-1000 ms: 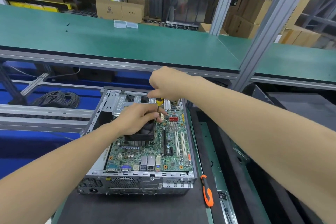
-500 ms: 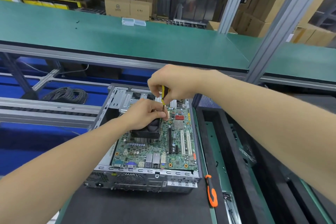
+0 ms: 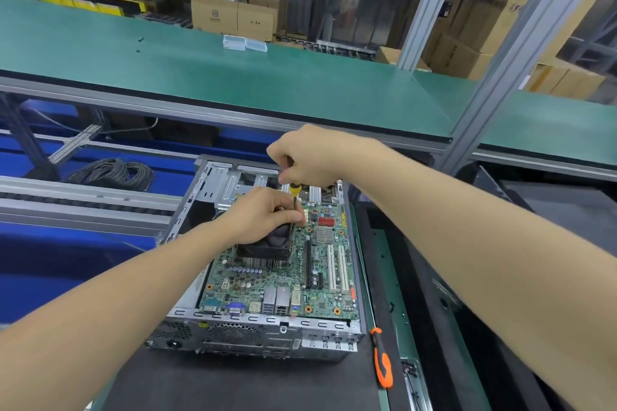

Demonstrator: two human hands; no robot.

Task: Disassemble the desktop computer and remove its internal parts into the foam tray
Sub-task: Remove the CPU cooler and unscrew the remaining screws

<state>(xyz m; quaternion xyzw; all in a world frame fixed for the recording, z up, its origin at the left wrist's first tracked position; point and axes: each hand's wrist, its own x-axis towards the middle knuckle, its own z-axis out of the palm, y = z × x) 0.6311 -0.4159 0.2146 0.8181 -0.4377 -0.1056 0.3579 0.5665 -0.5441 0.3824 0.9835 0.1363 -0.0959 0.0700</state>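
Note:
An open grey desktop case [image 3: 253,337] lies on a black mat, its green motherboard [image 3: 310,294] exposed. A black CPU fan on a finned heatsink [image 3: 263,252] sits on the board's left half. My right hand [image 3: 307,157] grips the yellow-and-black handle of a screwdriver [image 3: 294,190], held upright over the fan's far right corner. My left hand [image 3: 263,213] rests on top of the fan, fingertips pinching the screwdriver's shaft. The screwdriver tip is hidden behind my fingers. The black foam tray [image 3: 430,327] lies to the right of the case.
An orange-handled screwdriver [image 3: 382,360] lies on the mat by the case's near right corner. A green bench top [image 3: 233,77] runs across behind the case, with two small clear boxes [image 3: 245,43]. A coil of black cable [image 3: 113,173] lies left. A metal post [image 3: 500,77] rises right.
The view has shifted slightly. My right hand has turned on the screwdriver handle and sits a little higher over the fan corner; my left hand stays on the fan.

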